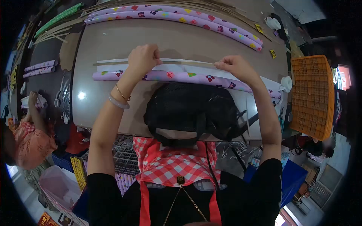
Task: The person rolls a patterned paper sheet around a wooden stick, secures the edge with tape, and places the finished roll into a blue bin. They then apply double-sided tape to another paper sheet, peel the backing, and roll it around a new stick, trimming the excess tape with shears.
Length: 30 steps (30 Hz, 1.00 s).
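Observation:
A purple patterned roll of wrapping paper (pixel 170 75) lies across the table in front of me, its white underside (pixel 109 68) showing along the far edge. Over that white edge runs a thin brown strip (pixel 188 62). My left hand (pixel 142 59) is closed in a pinch on the strip, left of the middle. Farther right, my right hand (pixel 236 67) also pinches the strip, near its visible right end. Just below the roll sits a black bag (pixel 181 107) with handles, close to my body.
More purple rolls (pixel 177 17) lie along the far side, with loose brown strips (pixel 211 5) behind them. An orange crate (pixel 312 96) stands at the right, beside a white tape roll (pixel 286 83). A co-worker (pixel 32 139) is at the left table.

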### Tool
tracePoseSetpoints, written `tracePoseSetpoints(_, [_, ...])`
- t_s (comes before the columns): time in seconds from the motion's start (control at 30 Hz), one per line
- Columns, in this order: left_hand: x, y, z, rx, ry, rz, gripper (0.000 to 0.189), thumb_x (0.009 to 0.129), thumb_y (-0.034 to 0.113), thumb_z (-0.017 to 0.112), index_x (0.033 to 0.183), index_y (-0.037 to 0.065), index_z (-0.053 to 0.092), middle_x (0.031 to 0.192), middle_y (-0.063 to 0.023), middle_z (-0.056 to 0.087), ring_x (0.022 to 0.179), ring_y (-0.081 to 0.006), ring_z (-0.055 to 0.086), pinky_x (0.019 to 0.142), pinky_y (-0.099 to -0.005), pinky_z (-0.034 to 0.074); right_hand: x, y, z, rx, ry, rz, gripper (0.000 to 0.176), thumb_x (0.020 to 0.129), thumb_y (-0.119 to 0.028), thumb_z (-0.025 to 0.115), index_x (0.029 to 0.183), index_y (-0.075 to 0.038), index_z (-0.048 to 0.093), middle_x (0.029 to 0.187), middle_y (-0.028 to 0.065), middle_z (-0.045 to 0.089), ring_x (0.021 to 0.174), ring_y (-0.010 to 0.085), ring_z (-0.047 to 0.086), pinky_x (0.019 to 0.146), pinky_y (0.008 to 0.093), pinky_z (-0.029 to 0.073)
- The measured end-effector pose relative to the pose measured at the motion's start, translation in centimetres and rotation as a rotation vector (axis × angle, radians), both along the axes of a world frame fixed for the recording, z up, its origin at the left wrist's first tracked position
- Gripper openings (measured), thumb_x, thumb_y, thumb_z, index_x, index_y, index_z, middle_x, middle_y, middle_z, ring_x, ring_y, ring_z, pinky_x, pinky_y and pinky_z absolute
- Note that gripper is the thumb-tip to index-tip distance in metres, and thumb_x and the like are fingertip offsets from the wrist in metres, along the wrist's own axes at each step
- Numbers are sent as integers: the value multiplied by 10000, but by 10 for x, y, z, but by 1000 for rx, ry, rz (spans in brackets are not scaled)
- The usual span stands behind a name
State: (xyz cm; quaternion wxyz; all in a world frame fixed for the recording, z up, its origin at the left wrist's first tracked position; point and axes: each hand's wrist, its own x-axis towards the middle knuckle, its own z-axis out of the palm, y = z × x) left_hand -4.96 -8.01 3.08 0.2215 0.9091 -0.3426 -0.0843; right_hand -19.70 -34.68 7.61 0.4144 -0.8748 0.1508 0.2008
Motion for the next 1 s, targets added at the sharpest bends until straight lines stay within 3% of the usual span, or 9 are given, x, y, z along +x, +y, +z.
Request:
tracePoseSetpoints(0.1, [6,-2,3,2,115,-10,193,587,180,750,685,92,609,673,-80,625,675,-291,614,576,-392,472,-11,-7,-4,-56,-47,-31,322,823,-326,609,827,-5,635,668,2,563,635,81,480,585,253,397])
tracePoseSetpoints(0.17, [10,-3,8,61,156,-51,183,592,172,741,689,85,612,651,-77,626,657,-276,620,581,-374,479,-17,-8,-2,-161,-47,-138,328,789,-316,630,808,11,645,674,102,613,640,157,572,606,304,442])
tracePoseSetpoints(0.3, [13,-9,15,78,235,-88,166,595,160,730,677,78,612,621,-76,624,628,-266,623,581,-360,483,-27,-7,7,-262,-38,-141,348,808,-315,608,835,30,632,664,69,595,625,117,528,592,281,420])
tracePoseSetpoints(0.37, [13,-10,17,82,184,-102,195,608,115,737,675,12,586,590,-104,592,537,-214,582,518,-316,448,-31,-14,1,-294,-30,-160,356,804,-334,600,845,17,643,678,104,613,633,164,571,608,304,435])
tracePoseSetpoints(0.5, [14,-11,17,117,279,-86,198,604,110,744,677,15,587,592,-104,591,538,-214,581,515,-318,446,-33,-16,1,-397,7,-171,343,799,-346,600,846,-11,655,685,109,625,648,197,601,617,316,442])
tracePoseSetpoints(0.8, [13,-10,16,83,216,-113,182,610,77,734,687,14,581,603,-100,595,557,-210,590,525,-313,449,-34,-12,-2,-545,-14,-129,328,788,-379,585,816,-62,665,723,117,636,705,288,617,628,365,457])
tracePoseSetpoints(0.87, [12,-11,19,114,222,-82,173,591,125,734,661,49,595,630,-103,617,629,-284,614,577,-366,475,-35,-12,-3,-552,-47,-123,319,786,-375,585,811,-66,664,718,117,633,701,291,612,635,373,458])
tracePoseSetpoints(1.0, [12,-12,21,124,241,-92,171,596,125,733,660,49,594,630,-103,619,625,-283,613,573,-369,472,-34,-11,-4,-582,-10,-116,316,789,-373,580,803,-68,661,716,118,630,704,295,609,637,375,457])
